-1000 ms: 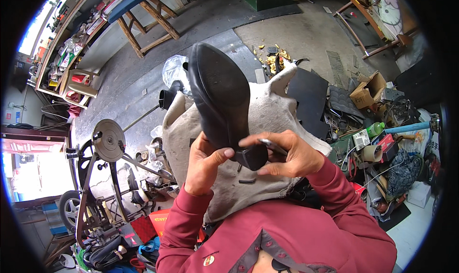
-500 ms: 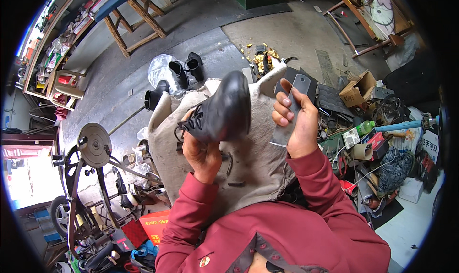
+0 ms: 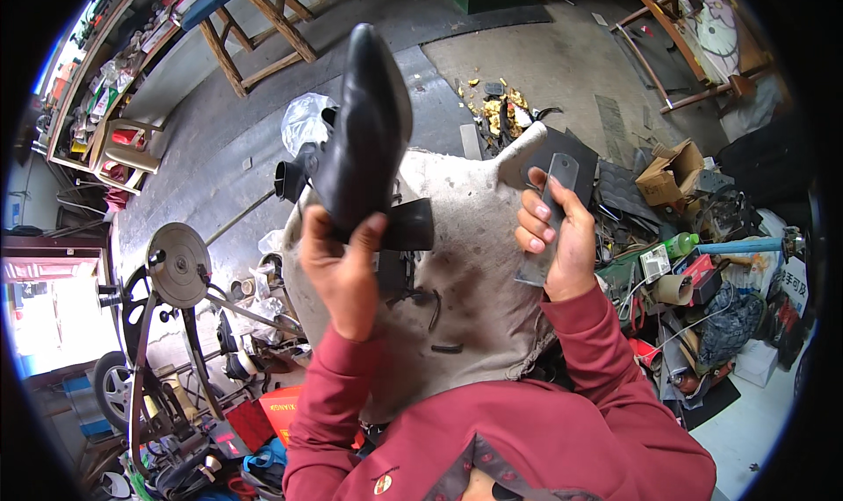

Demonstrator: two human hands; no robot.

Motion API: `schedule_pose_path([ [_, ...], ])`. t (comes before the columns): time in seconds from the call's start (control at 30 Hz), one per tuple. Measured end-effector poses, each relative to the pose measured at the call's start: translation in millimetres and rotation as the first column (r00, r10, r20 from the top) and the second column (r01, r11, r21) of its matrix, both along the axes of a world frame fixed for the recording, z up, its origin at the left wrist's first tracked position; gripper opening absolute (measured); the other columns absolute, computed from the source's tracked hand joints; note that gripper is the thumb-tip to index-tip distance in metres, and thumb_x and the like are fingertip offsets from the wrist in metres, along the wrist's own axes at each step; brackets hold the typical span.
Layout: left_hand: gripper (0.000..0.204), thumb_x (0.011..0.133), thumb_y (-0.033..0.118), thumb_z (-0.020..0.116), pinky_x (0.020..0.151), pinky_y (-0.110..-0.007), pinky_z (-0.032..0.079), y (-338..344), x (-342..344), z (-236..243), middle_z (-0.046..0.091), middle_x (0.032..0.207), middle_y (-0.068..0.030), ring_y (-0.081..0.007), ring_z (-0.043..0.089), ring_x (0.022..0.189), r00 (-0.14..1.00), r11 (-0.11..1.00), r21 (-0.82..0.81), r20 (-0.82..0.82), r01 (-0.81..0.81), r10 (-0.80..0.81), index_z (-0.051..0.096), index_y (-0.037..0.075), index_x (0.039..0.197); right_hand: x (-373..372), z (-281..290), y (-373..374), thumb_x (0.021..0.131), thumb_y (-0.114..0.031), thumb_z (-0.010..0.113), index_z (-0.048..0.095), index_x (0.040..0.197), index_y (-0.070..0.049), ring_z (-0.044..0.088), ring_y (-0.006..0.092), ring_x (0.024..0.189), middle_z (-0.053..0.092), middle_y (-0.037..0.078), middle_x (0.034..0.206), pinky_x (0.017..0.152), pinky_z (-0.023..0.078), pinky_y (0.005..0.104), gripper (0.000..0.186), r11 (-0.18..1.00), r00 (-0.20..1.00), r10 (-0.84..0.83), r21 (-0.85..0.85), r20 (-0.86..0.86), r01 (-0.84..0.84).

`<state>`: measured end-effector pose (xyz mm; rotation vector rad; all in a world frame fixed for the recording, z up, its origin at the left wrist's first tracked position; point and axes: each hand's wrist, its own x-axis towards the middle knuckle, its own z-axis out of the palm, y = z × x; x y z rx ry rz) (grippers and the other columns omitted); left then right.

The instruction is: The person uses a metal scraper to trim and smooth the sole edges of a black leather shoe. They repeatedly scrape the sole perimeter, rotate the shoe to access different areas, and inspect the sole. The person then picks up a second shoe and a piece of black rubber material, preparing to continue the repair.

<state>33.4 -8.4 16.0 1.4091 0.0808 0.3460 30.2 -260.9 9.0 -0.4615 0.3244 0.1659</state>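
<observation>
And the shoe (image 3: 364, 132) swings round! Half a second ago it was foreshortened, laces in view; now it stands long and steep, toe up, its smooth side to us and the heel (image 3: 411, 225) jutting out to the right. The blade (image 3: 562, 169) has kept its distance: a second back it was up at the heel, and now it's well apart, over on the right. To my eye that makes this a moment for turning and looking, with no cutting going on.

Now the hold: the left hand (image 3: 345, 268) is closed round the heel end, thumb on the near side beside the heel, fingers wrapped behind, some out of sight. The shoe rises straight up out of that grip, above the cloth (image 3: 474, 277). Over in the right hand (image 3: 562, 242), the fingers are curled snugly on the blade, thumb against it, its lower edge poking out below, nothing touching the shoe. Underneath, a dark strip (image 3: 446, 349) lies on the cloth.
</observation>
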Motion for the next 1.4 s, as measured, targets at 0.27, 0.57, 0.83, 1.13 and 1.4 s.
schedule_pose_path([
  [0.27, 0.024, 0.095, 0.009, 0.067, 0.083, -0.027, 0.056, 86.0, 112.2, 53.1, 0.070, 0.108, -0.0061, -0.0129, 0.070, 0.092, 0.914, 0.928, 0.072, -0.218, 0.366, -0.343, 0.061, 0.002, 0.118, -23.0, 2.8, 5.9, 0.104, -0.023, 0.050, 0.056, 0.115, -0.002, 0.037, 0.0073, 0.050, 0.045, 0.001, 0.070, 0.045, 0.038, 0.0264, 0.024, 0.972, 0.998, -0.045, -0.234, -0.052, 0.031],
  [0.57, 0.031, 0.085, 0.010, 0.075, 0.068, -0.028, 0.053, 50.3, 235.9, -54.8, 0.069, 0.085, -0.0050, -0.0124, 0.065, 0.076, 0.761, 0.547, 0.555, -0.587, 0.627, -0.276, 0.067, -0.004, 0.112, -19.6, 4.3, 13.2, 0.105, -0.018, 0.050, 0.052, 0.114, -0.001, 0.037, 0.0074, 0.049, 0.047, 0.003, 0.070, 0.045, 0.041, 0.0256, 0.019, 0.955, 0.998, 0.016, -0.293, -0.067, -0.036],
  [0.83, 0.030, 0.082, 0.011, 0.071, 0.087, -0.042, 0.055, 14.5, 316.5, -186.4, 0.073, 0.099, -0.0235, -0.0379, 0.071, 0.098, 0.807, 0.231, 0.776, -0.538, 0.587, -0.246, 0.073, 0.001, 0.110, -19.7, 0.8, -4.7, 0.105, -0.017, 0.049, 0.048, 0.114, -0.004, 0.035, 0.0092, 0.044, 0.044, 0.005, 0.063, 0.039, 0.041, 0.0281, 0.016, 0.962, 0.993, -0.019, -0.272, -0.117, -0.014],
  [1.13, 0.043, 0.082, 0.004, 0.057, 0.092, -0.046, 0.052, 0.4, 362.8, -269.0, 0.070, 0.111, -0.0268, -0.0431, 0.067, 0.105, 0.884, 0.349, 0.815, -0.392, 0.462, -0.254, 0.066, 0.004, 0.124, -19.4, 9.3, -6.6, 0.103, -0.019, 0.054, 0.048, 0.112, -0.003, 0.039, 0.0105, 0.047, 0.047, 0.008, 0.064, 0.045, 0.046, 0.0311, 0.019, 0.951, 0.976, -0.118, -0.304, -0.184, 0.057],
  [1.4, 0.051, 0.089, 0.016, 0.067, 0.102, -0.037, 0.047, 23.1, 355.5, -185.8, 0.068, 0.125, -0.0224, -0.0347, 0.065, 0.118, 0.771, 0.377, 0.678, -0.493, 0.631, -0.403, 0.058, 0.007, 0.138, -14.3, 6.5, 0.2, 0.103, -0.020, 0.053, 0.048, 0.113, -0.003, 0.036, 0.0101, 0.044, 0.046, 0.007, 0.062, 0.039, 0.043, 0.0295, 0.020, 0.944, 0.980, -0.134, -0.318, -0.144, 0.082],
])
